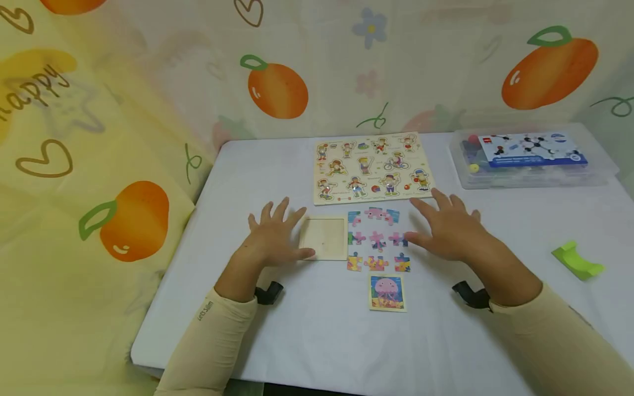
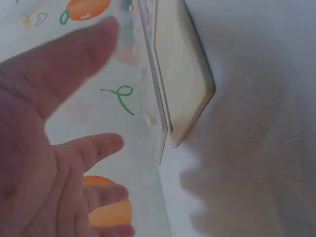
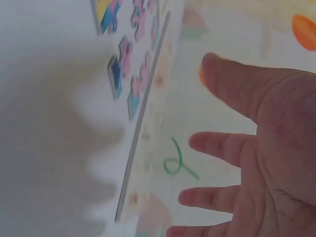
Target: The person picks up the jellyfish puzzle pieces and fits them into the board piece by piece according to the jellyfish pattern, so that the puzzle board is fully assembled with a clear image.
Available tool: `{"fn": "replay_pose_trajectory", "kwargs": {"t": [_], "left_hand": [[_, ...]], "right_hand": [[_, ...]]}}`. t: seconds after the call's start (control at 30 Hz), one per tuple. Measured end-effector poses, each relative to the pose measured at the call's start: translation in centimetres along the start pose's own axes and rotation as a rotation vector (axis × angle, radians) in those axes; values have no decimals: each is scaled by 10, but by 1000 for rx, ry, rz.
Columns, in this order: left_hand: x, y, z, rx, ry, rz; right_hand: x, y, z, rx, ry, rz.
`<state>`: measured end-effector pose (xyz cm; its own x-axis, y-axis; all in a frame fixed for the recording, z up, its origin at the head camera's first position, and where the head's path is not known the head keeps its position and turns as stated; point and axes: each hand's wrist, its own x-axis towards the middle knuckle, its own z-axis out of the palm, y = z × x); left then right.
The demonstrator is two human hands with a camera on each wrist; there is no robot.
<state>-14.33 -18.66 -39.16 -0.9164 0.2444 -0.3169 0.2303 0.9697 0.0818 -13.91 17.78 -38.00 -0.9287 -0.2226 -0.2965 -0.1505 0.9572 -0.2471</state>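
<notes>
In the head view my left hand (image 1: 271,237) hovers with spread fingers beside a square wooden puzzle tray (image 1: 324,239), its thumb overlapping the tray's lower left corner. The left wrist view shows that palm and thumb holding nothing. My right hand (image 1: 448,228), fingers likewise spread, is to the right of several loose jigsaw pieces (image 1: 377,240) laid out in three rows. Pink, blue and yellow print covers these pieces. Below them lies a small picture card (image 1: 387,292) of a pink jellyfish. In the right wrist view, the right hand's fingers stand apart from the pieces.
Behind the pieces lies a wooden board (image 1: 371,168) printed with sporting figures. A clear plastic case (image 1: 532,157) with a molecule label is at the back right. A bright green curved block (image 1: 578,261) rests on the right of the white-covered table (image 1: 307,335).
</notes>
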Motion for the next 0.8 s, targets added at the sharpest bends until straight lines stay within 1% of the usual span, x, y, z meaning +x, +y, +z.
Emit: {"fn": "replay_pose_trajectory", "kwargs": {"t": [0.1, 0.23, 0.33, 0.4, 0.5, 0.67, 0.8], "left_hand": [[0, 1, 6, 33, -29, 56], [0, 5, 11, 36, -69, 125], [-1, 9, 14, 22, -79, 146], [-2, 11, 15, 15, -79, 151], [-4, 13, 17, -3, -84, 155], [-7, 12, 17, 9, -84, 140], [-7, 9, 19, 18, -67, 126]], "right_hand": [[17, -21, 4, -43, 8, -48], [43, -49, 10, -98, 9, -122], [62, -63, 15, -115, 7, -189], [72, -69, 17, -122, 3, -229], [83, -74, 20, -114, -7, -255], [96, -76, 22, -56, -19, -264], [99, -77, 17, 84, -44, -247]]}}
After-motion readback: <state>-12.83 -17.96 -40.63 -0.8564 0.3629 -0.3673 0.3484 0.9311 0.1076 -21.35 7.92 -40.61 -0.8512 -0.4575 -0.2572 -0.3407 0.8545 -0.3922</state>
